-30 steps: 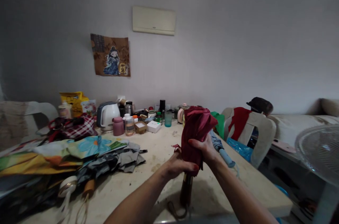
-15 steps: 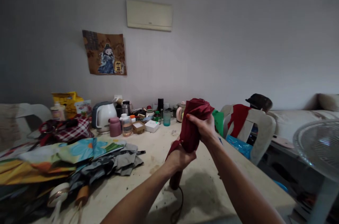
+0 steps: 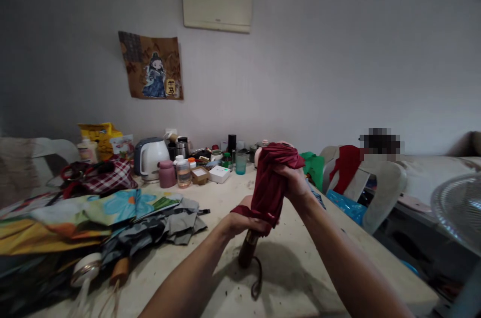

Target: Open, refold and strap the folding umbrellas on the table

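Note:
A dark red folding umbrella (image 3: 268, 190), its canopy bunched around the shaft, is held tilted over the table between both my hands. My left hand (image 3: 246, 218) wraps the lower canopy just above the brown handle (image 3: 248, 250), and the fingers behind the cloth are partly hidden. Higher up, my right hand (image 3: 295, 180) grips the cloth near the top from the right side. A wrist cord (image 3: 257, 280) dangles from the handle's end to the tabletop.
Several other umbrellas (image 3: 124, 213) lie loosely folded at the left of the table (image 3: 214, 198). Along the back stand a kettle (image 3: 152, 157), a pink jar (image 3: 167, 174), a white box (image 3: 219, 174) and a teal cup (image 3: 241, 164). A fan (image 3: 458, 208) and a chair (image 3: 387, 190) are at right.
My left hand has shifted slightly down and left on the canopy, its fingers flatter under the cloth. The handle's brown length shows more. The view has tilted down a little.

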Demonstrator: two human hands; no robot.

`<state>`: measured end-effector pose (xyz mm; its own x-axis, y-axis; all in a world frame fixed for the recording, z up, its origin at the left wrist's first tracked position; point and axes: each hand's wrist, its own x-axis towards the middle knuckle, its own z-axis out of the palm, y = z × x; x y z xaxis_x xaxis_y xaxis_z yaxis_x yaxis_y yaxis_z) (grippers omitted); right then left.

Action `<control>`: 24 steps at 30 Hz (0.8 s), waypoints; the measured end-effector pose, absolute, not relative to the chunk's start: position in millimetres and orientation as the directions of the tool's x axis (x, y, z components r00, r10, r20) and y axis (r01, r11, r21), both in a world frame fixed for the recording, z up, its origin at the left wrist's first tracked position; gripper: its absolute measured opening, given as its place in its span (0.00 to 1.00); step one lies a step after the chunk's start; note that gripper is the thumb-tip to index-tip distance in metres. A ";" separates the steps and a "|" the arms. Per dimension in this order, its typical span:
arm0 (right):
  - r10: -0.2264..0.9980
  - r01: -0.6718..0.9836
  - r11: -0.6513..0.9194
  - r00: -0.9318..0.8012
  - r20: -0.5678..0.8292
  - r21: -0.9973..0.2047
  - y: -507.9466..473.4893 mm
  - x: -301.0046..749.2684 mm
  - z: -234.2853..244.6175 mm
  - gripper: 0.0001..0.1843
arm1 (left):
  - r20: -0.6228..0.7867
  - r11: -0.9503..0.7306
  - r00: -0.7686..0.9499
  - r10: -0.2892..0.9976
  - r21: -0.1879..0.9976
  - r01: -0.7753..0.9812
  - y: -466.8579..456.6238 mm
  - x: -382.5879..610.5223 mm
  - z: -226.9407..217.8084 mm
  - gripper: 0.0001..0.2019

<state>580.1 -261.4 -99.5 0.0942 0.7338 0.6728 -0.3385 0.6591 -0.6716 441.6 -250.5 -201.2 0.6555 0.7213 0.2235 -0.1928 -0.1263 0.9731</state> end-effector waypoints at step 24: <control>0.495 0.234 0.716 0.494 0.715 -0.658 -272.5 570.3 -118.2 0.30 | 0.296 -0.375 0.408 0.864 0.918 0.130 -288.0 465.5 -178.7 0.25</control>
